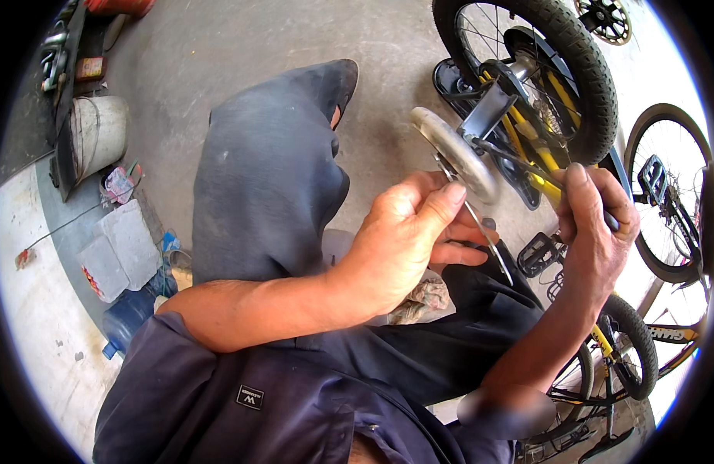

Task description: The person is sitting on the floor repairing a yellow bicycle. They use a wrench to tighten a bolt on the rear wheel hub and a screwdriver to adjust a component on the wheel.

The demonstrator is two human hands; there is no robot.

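A small pale training wheel [454, 151] sits tilted in front of me, with a grey bracket [488, 112] at its hub. My left hand [419, 224] is closed at the wheel's near side, pinching a thin metal strip [494, 246] that runs down past the fingers; its exact kind is unclear. In the fist of my right hand [596, 205] is a long dark slim tool [519, 161], its far end reaching the bracket beside the hub. Fingers partly cover its handle. Behind them is a yellow-framed bicycle [544, 184] with a knobby black tire [596, 85].
More bicycles stand at the right, one with a thin-tired wheel [670, 116]. On the left are a whitish bucket [100, 135], grey slabs [129, 243] and a blue water jug [129, 319]. A crumpled cloth [422, 300] lies between my legs.
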